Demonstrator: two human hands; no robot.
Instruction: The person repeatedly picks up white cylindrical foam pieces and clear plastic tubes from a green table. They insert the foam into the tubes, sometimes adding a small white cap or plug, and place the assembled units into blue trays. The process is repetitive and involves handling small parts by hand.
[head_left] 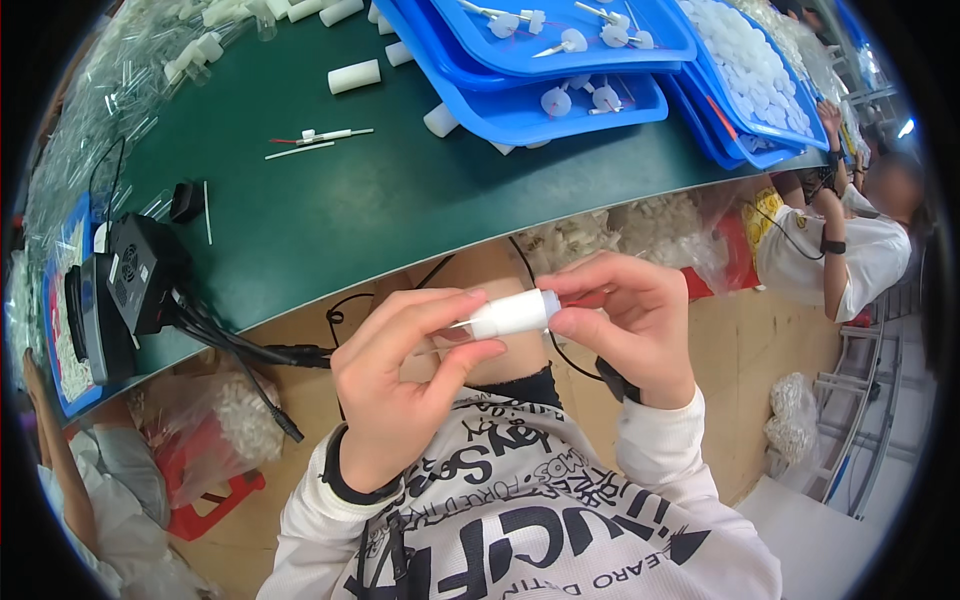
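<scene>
In front of my body, off the edge of the green table (400,200), I hold a short white plastic tube (512,314) lying nearly level. My left hand (395,345) is closed on its left end, where a clear piece sticks out between thumb and fingers. At the other end a translucent cap (551,304) sits against the tube, pinched by the thumb and fingers of my right hand (635,320). Inside the tube is hidden.
White tubes (354,77), a thin rod assembly with red wire (322,134) and a black device (140,270) with cables lie on the table. Blue trays (560,115) of wired parts and a tray of white discs (760,80) stand beyond. People sit at both sides.
</scene>
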